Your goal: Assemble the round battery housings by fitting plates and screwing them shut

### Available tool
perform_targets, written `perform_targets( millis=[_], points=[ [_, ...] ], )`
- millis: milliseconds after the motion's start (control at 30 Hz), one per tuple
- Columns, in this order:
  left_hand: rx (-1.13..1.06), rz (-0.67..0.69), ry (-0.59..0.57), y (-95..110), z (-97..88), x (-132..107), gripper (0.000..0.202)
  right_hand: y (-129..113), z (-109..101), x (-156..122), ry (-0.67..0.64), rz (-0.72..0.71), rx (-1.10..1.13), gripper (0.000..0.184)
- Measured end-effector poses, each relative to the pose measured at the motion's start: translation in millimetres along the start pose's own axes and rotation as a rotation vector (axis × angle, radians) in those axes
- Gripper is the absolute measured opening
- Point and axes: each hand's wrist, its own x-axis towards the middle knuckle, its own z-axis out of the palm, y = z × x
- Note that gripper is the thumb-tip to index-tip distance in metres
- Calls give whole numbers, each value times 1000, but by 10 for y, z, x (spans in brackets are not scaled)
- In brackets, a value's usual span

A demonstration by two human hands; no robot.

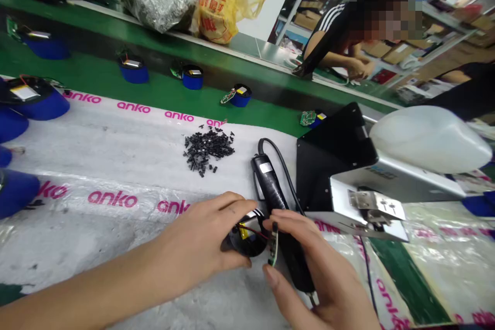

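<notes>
My left hand wraps round a small round black housing with red and black wires and a yellow part inside, low in the middle of the view. My right hand pinches a small green circuit board on edge, wired to that housing. Under and behind my right hand lies a black corded hand tool. A heap of small black parts rests on the white sheet beyond my hands.
Blue round units with boards ride the green conveyor belt behind. A black and silver machine stands to the right under a white lamp shade. More blue units crowd the left edge. Another person sits across the belt.
</notes>
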Motion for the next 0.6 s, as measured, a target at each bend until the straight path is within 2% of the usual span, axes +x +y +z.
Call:
perform_targets(
  millis=[167, 267, 333, 433, 533, 600],
  points=[
    [-549, -234, -120, -30, -46, -39, 63, 30, 102, -77, 4, 124, 108, 42],
    [-775, -269, -211, -64, -89, -42, 59, 26, 111, -124, 9, 139, 103, 45],
    [-822, -287, -206, -56, -98, -28, 49, 42, 107, -166, 6, 128, 63, 47],
    [-745, -353, -98, -6, -44, 12, 34, 84, 96, -210, 0, 80, -14, 50],
    [-672, -383, -2, 53, 51, 62, 26, 97, 70, -166, -2, -6, -85, 50],
    [-640, -381, 33, 86, 95, 86, 22, 80, 37, -80, -1, -113, -120, 48]
  ],
)
